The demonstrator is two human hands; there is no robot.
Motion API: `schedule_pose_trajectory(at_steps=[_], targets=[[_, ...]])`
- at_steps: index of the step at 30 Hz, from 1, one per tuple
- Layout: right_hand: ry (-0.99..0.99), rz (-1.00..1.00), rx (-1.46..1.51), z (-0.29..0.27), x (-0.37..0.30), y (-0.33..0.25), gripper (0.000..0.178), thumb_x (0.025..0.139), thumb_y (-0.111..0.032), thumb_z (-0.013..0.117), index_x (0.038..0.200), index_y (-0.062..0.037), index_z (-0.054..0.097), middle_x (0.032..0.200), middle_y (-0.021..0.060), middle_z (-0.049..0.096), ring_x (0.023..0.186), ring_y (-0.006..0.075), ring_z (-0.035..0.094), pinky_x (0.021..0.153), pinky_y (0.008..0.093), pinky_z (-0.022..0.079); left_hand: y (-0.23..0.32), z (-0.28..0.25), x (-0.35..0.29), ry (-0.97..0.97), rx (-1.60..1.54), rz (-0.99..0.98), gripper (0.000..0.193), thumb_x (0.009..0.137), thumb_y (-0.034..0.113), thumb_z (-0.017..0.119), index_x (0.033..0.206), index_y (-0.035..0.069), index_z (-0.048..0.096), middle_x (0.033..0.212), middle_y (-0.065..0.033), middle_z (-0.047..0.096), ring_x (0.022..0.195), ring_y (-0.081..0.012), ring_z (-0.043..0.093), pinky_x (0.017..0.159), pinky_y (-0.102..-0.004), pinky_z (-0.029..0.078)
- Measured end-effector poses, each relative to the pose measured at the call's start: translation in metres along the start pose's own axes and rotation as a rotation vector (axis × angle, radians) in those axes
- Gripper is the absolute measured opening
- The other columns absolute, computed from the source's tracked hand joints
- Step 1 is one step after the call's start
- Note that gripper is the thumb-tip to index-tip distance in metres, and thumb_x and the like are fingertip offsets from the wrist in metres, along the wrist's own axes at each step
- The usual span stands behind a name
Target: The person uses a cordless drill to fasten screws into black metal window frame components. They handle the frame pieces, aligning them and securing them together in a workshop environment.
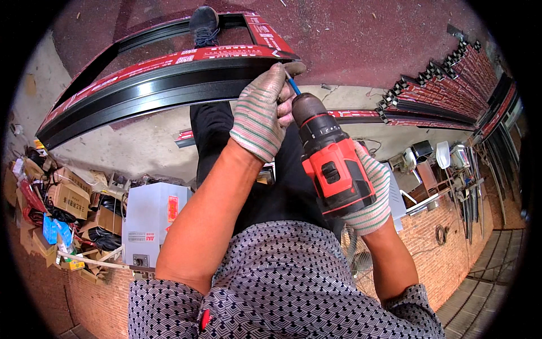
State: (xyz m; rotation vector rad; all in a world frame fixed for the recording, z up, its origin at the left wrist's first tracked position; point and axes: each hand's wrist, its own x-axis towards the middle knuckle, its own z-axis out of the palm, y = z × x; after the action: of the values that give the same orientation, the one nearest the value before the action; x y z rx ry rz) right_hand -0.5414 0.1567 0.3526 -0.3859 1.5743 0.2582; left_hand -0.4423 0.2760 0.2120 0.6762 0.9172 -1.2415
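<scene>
A red and black cordless drill is gripped in my right hand, which wears a striped white work glove. From its chuck a blue bit points up and left toward the corner of a dark metal frame. Red printed protective film covers the frame's upper faces. My left hand, gloved the same way, closes its fingers at that corner, beside the bit's tip. Whatever lies between those fingers is hidden. My shoe shows inside the frame's opening.
Long film-wrapped profiles lie stacked at the right. On the lower left are cardboard boxes with cables and a grey metal cabinet. White containers stand at the right, near a brick surface.
</scene>
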Motion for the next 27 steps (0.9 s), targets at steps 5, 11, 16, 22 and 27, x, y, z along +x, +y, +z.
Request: schedule_pose_trajectory(at_steps=[5, 11, 16, 22, 27], targets=[[-0.034, -0.251, -0.889, 0.017, -0.013, -0.016, 0.022, 0.101, -0.012, 0.047, 0.118, -0.0009, 0.056, 0.101, 0.0045, 0.068, 0.086, 0.0139, 0.067, 0.075, 0.0253, 0.057, 0.003, 0.004, -0.005, 0.065, 0.143, 0.036, 0.031, 0.1, 0.037, 0.053, 0.088, 0.01, 0.062, 0.058, 0.0083, 0.041, 0.044, -0.0023, 0.037, 0.037, -0.0184, 0.027], [-0.082, -0.419, -1.332, 0.037, -0.021, -0.033, 0.022, 0.094, -0.014, 0.056, 0.111, 0.0001, 0.057, 0.098, 0.0056, 0.069, 0.087, 0.0147, 0.068, 0.074, 0.0275, 0.054, 0.017, -0.011, -0.019, 0.184, 0.461, 0.111, 0.044, 0.1, 0.044, 0.05, 0.098, 0.003, 0.065, 0.059, 0.0086, 0.036, 0.046, -0.0029, 0.032, 0.039, -0.0194, 0.025], [-0.084, -0.2, -0.614, 0.028, -0.015, -0.029, 0.024, 0.098, -0.013, 0.048, 0.115, 0.0019, 0.056, 0.103, 0.0081, 0.066, 0.088, 0.0149, 0.066, 0.078, 0.0291, 0.055, 0.041, -0.027, -0.035, 0.207, 0.632, 0.246, 0.05, 0.102, 0.045, 0.043, 0.088, 0.002, 0.065, 0.055, 0.0081, 0.035, 0.043, -0.0025, 0.029, 0.04, -0.0203, 0.025], [-0.058, -0.146, -0.397, 0.017, -0.007, -0.025, 0.052, 0.073, -0.017, 0.078, 0.118, -0.0003, 0.058, 0.091, 0.0049, 0.072, 0.079, 0.0136, 0.069, 0.071, 0.0268, 0.055, 0.02, 0.001, -0.06, 0.171, 0.812, 0.151, 0.049, 0.102, 0.039, 0.045, 0.08, 0.001, 0.069, 0.062, -0.0032, 0.055, 0.06, -0.0103, 0.049, 0.059, -0.0283, 0.042], [0.028, -0.012, -0.208, 0.021, -0.007, -0.029, 0.049, 0.075, -0.017, 0.078, 0.118, -0.001, 0.059, 0.092, 0.0032, 0.071, 0.079, 0.0115, 0.068, 0.072, 0.0258, 0.056, 0.047, -0.003, -0.06, 0.359, 1.176, 0.65, 0.035, 0.103, 0.028, 0.047, 0.087, 0.002, 0.063, 0.072, 0.0008, 0.056, 0.063, -0.0081, 0.046, 0.061, -0.0252, 0.041]])
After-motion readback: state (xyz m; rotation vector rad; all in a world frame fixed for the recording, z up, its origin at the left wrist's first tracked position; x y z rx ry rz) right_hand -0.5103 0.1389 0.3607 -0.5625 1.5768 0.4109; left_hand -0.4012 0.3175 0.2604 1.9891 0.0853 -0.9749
